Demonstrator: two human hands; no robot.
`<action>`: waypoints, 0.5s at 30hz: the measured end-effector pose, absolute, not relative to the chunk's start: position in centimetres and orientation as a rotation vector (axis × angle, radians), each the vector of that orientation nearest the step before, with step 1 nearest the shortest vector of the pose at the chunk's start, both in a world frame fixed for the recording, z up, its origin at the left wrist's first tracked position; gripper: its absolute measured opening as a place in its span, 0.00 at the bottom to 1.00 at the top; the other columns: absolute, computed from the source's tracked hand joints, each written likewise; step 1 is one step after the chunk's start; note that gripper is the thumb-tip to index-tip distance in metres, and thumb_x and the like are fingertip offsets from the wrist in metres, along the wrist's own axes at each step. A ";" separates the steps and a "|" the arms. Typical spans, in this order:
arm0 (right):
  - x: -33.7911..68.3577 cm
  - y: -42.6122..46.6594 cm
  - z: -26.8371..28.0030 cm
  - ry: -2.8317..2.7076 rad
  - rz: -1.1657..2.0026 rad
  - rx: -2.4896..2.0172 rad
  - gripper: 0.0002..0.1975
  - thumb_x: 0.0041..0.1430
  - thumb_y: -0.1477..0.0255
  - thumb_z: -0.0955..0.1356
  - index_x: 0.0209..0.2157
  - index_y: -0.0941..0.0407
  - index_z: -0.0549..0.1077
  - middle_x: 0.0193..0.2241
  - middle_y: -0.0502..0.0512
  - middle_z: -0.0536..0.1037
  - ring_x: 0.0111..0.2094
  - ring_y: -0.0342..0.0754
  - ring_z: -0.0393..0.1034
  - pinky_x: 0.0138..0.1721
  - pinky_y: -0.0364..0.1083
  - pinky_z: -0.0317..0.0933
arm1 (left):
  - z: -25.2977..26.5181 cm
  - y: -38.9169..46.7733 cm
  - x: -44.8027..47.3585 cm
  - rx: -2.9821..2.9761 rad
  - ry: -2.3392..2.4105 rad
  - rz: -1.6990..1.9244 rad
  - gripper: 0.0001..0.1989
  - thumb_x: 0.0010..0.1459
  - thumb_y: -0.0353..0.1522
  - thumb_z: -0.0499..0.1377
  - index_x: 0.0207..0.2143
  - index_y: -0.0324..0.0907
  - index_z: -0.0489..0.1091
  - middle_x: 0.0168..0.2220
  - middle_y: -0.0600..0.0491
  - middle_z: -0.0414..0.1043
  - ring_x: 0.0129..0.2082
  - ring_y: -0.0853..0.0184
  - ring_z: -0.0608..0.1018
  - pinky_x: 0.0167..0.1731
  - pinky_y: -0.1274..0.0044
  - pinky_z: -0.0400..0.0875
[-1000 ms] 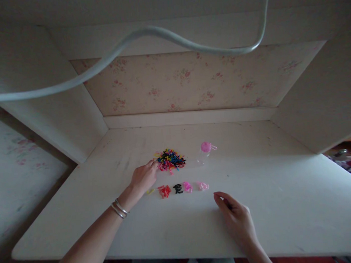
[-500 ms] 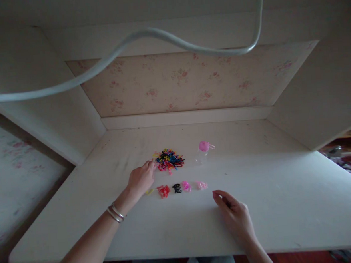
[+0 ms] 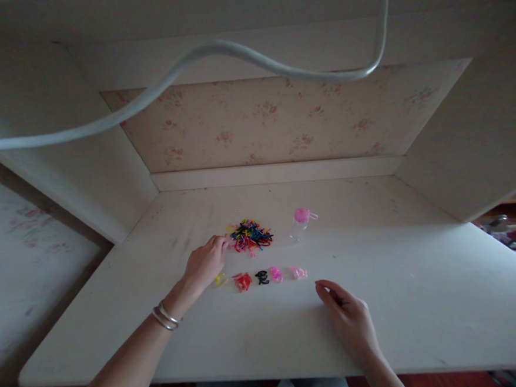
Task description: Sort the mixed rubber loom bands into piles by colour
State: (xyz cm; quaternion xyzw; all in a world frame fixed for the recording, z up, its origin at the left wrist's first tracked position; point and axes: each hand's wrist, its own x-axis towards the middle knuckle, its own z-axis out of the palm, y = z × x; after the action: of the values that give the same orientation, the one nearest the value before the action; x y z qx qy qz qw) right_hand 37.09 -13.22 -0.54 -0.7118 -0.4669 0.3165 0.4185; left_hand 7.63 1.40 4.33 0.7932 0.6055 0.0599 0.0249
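My left hand [image 3: 207, 260] reaches to the left edge of a mixed pile of small coloured rubber bands [image 3: 251, 236], its thumb and forefinger pinched together. What lies between those fingertips is too small to make out. In front of the pile runs a row of sorted heaps: yellow bands [image 3: 220, 280], red bands [image 3: 242, 282], black bands [image 3: 262, 277], bright pink bands [image 3: 276, 274] and pale pink bands [image 3: 298, 272]. My right hand [image 3: 348, 317] rests on the table just right of the pale pink heap, fingers curled and tips together, with nothing showing in them.
Behind the row, right of the pile, stands a small clear bottle [image 3: 299, 229] with a pink lid and loop. A white cable [image 3: 230, 47] crosses the upper view. Side panels [image 3: 465, 120] and a floral back wall [image 3: 261, 119] enclose the white table [image 3: 259, 341].
My left hand has shifted slightly left and back, uncovering more of the yellow bands. My right hand stays in place. The view has moved a little.
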 end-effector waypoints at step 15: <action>37.1 -13.3 -0.2 -1.188 0.789 -1.821 0.23 0.55 0.52 0.63 0.37 0.57 0.76 0.19 0.47 0.66 0.22 0.41 0.58 0.22 0.38 0.53 | 3.2 2.6 7.0 2.214 1.673 0.376 0.18 0.65 0.38 0.43 0.38 0.40 0.69 0.39 0.48 0.75 0.40 0.66 0.76 0.36 0.79 0.65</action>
State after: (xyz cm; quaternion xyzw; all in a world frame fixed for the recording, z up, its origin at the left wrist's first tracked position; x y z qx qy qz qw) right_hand 37.11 -13.26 -0.25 -0.7207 -0.4700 0.3124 0.4026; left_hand 7.03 2.57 3.24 0.7792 0.5888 0.1321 0.1696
